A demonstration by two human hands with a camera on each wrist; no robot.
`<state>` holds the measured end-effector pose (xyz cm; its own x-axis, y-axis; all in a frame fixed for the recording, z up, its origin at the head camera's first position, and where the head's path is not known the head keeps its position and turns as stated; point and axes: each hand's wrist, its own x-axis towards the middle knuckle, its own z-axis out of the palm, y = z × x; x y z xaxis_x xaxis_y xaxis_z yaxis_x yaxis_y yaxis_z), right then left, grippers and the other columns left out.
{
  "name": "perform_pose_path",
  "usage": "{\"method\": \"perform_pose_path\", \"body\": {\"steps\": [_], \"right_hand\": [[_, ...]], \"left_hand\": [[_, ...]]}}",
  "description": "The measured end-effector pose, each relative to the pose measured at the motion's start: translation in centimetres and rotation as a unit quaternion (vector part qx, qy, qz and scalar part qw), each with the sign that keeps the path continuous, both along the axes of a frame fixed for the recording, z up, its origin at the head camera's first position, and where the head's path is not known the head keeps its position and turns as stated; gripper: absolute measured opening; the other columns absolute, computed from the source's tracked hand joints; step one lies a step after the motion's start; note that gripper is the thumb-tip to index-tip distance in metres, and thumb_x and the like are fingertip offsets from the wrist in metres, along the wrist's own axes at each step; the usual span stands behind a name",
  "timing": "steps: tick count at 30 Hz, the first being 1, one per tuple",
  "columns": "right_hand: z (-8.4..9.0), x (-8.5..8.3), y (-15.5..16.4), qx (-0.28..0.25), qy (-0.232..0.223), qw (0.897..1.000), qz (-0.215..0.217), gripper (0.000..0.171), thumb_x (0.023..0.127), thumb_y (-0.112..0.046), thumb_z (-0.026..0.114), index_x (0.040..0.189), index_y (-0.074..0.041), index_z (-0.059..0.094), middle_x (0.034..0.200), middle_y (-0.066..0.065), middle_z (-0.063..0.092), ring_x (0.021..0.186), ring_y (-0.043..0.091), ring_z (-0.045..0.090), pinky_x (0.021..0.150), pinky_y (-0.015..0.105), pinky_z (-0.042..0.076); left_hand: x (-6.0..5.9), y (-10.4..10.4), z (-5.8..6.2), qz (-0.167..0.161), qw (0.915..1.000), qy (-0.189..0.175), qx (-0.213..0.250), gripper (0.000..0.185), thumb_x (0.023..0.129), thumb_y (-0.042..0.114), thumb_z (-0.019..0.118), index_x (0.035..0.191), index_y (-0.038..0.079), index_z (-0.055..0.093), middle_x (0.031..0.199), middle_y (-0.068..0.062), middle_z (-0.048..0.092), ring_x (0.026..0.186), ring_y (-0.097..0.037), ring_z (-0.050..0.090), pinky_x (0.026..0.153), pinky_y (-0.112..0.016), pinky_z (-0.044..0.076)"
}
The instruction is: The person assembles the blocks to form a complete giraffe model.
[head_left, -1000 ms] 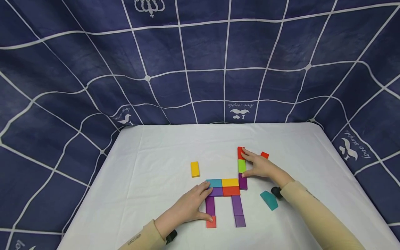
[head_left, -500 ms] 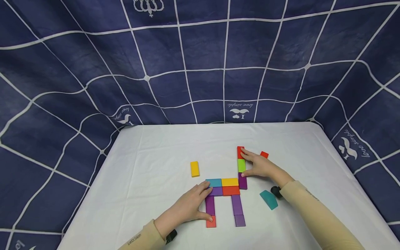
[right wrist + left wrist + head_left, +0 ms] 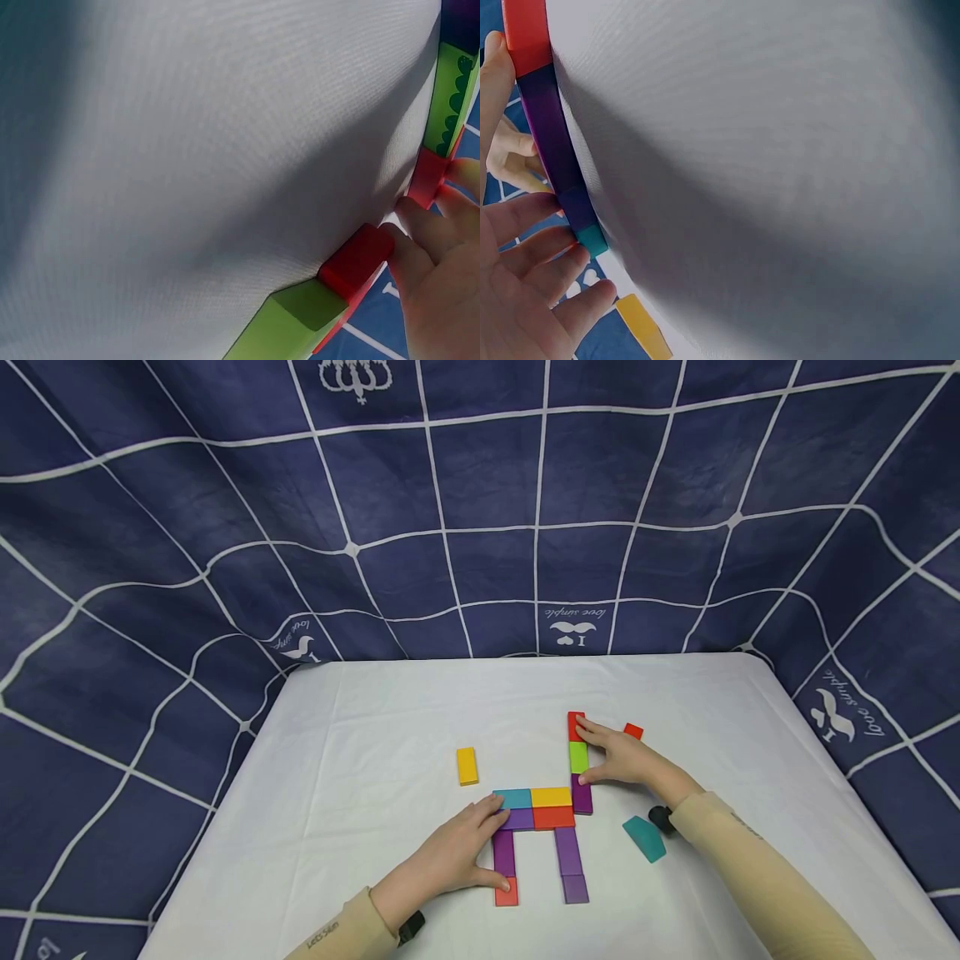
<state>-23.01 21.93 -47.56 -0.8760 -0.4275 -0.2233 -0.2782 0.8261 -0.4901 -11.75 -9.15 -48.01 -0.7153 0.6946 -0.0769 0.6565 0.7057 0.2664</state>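
Observation:
Flat coloured blocks lie joined edge to edge on the white table (image 3: 360,718). My left hand (image 3: 461,852) rests at the left side, fingertips on the blue block (image 3: 514,799) and violet block (image 3: 519,819), thumb on the orange-red block (image 3: 506,892) below the purple one (image 3: 504,853). My right hand (image 3: 621,756) touches the upright column: fingertips on the red block (image 3: 574,725), thumb on the dark purple block (image 3: 581,795), with a lime block (image 3: 578,757) between. Yellow (image 3: 551,797) and red (image 3: 552,817) blocks join the two groups. Both hands have extended fingers.
A loose yellow block (image 3: 467,767) lies behind the left hand. Beyond the right hand sit a red block (image 3: 358,259) and a green block (image 3: 289,319). A teal angled block (image 3: 645,839) lies near the right wrist. Two violet blocks (image 3: 569,850) extend toward the front.

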Motion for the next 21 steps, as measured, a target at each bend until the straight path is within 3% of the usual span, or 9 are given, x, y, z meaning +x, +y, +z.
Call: {"method": "perform_pose_path", "body": {"steps": [21], "right_hand": [[0.07, 0.06, -0.01, -0.001, -0.008, 1.000, -0.008, 0.097, 0.069, -0.047, 0.078, 0.147, -0.013, 0.030, 0.155, 0.007, 0.022, 0.138, 0.035, 0.026, 0.104, 0.053, 0.037]], "left_hand": [[0.04, 0.10, 0.07, 0.001, 1.0000, -0.002, -0.001, 0.096, 0.072, 0.068, 0.062, 0.141, 0.005, 0.040, 0.149, -0.011, 0.033, 0.138, -0.024, 0.031, 0.112, -0.038, 0.030]]}}
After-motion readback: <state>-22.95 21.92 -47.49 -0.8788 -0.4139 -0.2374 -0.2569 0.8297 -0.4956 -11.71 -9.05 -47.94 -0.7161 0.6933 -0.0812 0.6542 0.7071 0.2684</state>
